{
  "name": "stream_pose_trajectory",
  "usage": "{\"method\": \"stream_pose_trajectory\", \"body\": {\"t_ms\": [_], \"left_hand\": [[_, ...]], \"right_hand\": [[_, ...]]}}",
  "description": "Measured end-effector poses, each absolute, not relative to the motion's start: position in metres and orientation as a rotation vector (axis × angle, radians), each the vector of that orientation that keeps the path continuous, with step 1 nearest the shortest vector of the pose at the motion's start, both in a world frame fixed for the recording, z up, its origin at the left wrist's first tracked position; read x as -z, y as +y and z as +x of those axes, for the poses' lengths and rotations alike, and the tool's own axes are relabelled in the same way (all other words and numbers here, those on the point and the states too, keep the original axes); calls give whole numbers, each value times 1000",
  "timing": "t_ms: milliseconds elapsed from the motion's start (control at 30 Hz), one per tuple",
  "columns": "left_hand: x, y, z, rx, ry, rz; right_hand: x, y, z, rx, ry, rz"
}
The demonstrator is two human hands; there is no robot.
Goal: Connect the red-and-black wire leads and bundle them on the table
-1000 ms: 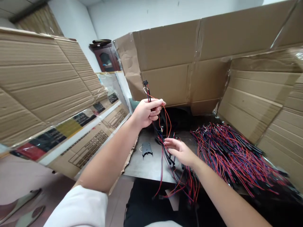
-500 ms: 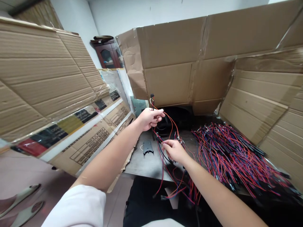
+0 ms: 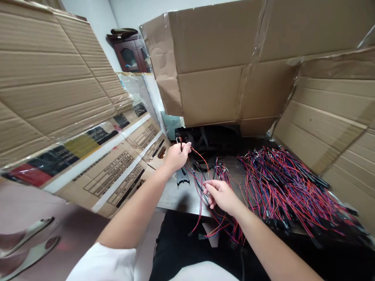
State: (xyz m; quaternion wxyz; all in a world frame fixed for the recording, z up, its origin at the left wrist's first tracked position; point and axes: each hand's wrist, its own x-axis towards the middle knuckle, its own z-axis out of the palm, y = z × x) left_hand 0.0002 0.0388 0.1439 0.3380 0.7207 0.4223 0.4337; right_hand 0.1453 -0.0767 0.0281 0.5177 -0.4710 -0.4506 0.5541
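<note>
My left hand (image 3: 176, 157) is closed around a wire harness (image 3: 200, 155) with orange-red and black wires. Its dark connector end sticks up above the fist. An orange wire arcs from this fist down toward my right hand (image 3: 221, 196), whose thumb and forefinger are pinched at the wire's lower end; the tip itself is too small to make out. Just below my left hand, a dark grey plastic part (image 3: 183, 178) with a clip-like front edge lies on the metal tabletop (image 3: 170, 198). A loose bunch of wires (image 3: 224, 171) lies behind my right hand, with strands hanging over the table's front edge.
A large heap of red, blue and black wires (image 3: 287, 187) covers the right of the table. Cardboard panels (image 3: 213, 93) stand at the back and right. A printed carton (image 3: 117, 177) borders the left. Someone's sandalled feet (image 3: 32, 242) are at lower left.
My left hand has come down and slightly left with the harness, closer to the grey plastic part. My right hand has shifted a little lower and to the right. The view has tilted slightly.
</note>
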Motion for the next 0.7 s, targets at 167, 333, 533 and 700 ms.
{"method": "stream_pose_trajectory", "body": {"t_ms": [167,333,533,700], "left_hand": [[-119,16,-15,-1478,918,1751],[-85,1,-28,-1476,671,1145],[-83,0,-50,-1507,563,667],[-85,0,-63,-1409,506,401]], "right_hand": [[-15,-99,136,-1291,-1166,-1178],[-8,-117,136,-1281,-1412,-1319],[-19,-105,158,-1191,-1576,-1221],[-41,-63,172,-973,-1722,-1423]]}}
